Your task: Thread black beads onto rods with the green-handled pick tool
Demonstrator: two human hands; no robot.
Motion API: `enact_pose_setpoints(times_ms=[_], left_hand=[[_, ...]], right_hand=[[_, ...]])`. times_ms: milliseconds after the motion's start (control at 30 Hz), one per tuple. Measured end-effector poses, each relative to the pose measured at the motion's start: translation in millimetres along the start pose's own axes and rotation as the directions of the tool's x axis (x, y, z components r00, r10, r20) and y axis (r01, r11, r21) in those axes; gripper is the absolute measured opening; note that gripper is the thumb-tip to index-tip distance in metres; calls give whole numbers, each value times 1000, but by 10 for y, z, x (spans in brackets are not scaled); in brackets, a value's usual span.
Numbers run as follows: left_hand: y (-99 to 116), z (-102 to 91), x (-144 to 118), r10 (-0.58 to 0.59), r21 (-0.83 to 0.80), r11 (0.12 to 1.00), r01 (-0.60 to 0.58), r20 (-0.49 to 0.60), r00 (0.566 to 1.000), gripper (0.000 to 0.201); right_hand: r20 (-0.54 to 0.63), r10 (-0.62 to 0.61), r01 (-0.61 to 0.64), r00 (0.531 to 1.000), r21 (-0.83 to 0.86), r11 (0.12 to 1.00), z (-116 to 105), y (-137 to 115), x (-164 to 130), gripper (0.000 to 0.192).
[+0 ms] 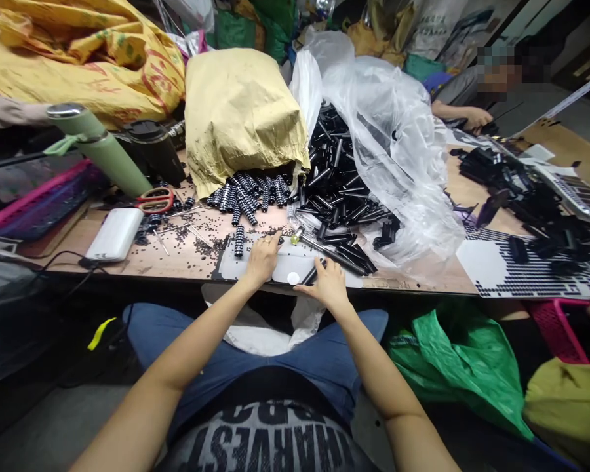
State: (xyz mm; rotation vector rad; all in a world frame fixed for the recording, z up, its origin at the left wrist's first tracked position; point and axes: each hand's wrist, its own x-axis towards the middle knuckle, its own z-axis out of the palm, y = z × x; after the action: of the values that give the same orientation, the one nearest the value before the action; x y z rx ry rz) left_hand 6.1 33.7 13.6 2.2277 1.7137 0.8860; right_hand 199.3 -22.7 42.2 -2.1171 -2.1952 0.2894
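My right hand is closed around a black tube, which lies slanted over the white mat at the table's front edge. A white round disc is beside the tube's lower end. To the left, my left hand rests over the mat, fingers drawn together; anything in its fingertips is too small to make out. Just beyond both hands lies a screwdriver-like tool with a yellow-green end. A ribbed black-and-silver cylinder stands left of my left hand.
Ribbed cylinders spill from a yellow sack; black tubes spill from a clear plastic bag. Scissors, a white power bank and a green flask stand left. Another person's hand is at far right.
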Motion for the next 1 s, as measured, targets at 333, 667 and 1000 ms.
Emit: enact_pose_setpoints(times_ms=[333,667,1000], left_hand=[[258,-225,-108,-319,-906,154,395,333,887,42],[539,-530,-175,-374,-889,-79,450,445,814,46],[649,-563,-167,-425,-827,-127,548,544,723,35]], right_hand=[[30,-139,126,990,267,956,-166,80,-50,107],[-310,-528,552,791,734,396,-280,-266,-12,117],[-327,-555,584,765,715,385,-147,-383,87,105]])
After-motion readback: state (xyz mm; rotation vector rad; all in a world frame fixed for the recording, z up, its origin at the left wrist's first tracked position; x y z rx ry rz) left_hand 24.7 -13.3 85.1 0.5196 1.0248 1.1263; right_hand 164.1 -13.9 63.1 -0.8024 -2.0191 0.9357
